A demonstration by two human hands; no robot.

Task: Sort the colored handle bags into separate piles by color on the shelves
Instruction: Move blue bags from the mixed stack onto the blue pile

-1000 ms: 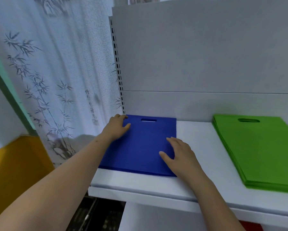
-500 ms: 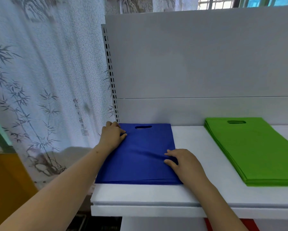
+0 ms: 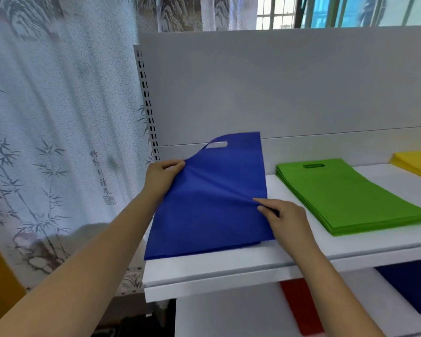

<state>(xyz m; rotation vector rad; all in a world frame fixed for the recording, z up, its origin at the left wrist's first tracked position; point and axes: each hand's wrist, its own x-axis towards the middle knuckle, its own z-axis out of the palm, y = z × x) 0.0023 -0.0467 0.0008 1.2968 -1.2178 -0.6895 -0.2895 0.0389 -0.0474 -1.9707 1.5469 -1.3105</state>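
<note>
Blue fabric of the blue bag (image 3: 211,203) is pinched at its upper left edge by the left hand (image 3: 162,175) and at its right edge by the right hand (image 3: 283,218), fingers curled; its top is raised off the upper shelf (image 3: 229,266), beside the green pile (image 3: 345,198).

Blue bag (image 3: 211,203); green pile (image 3: 345,198); yellow pile (image 3: 418,164); white shelf (image 3: 229,266); bamboo-printed pale curtain (image 3: 58,117).

On the white upper shelf (image 3: 229,266), the blue fabric handle bag (image 3: 211,203) sits at the left end, the flat green bag pile (image 3: 345,198) to its right, the yellow bag pile (image 3: 418,161) at the far right edge. Below, a red bag (image 3: 299,305) lies left of a dark blue bag (image 3: 413,285).
</note>
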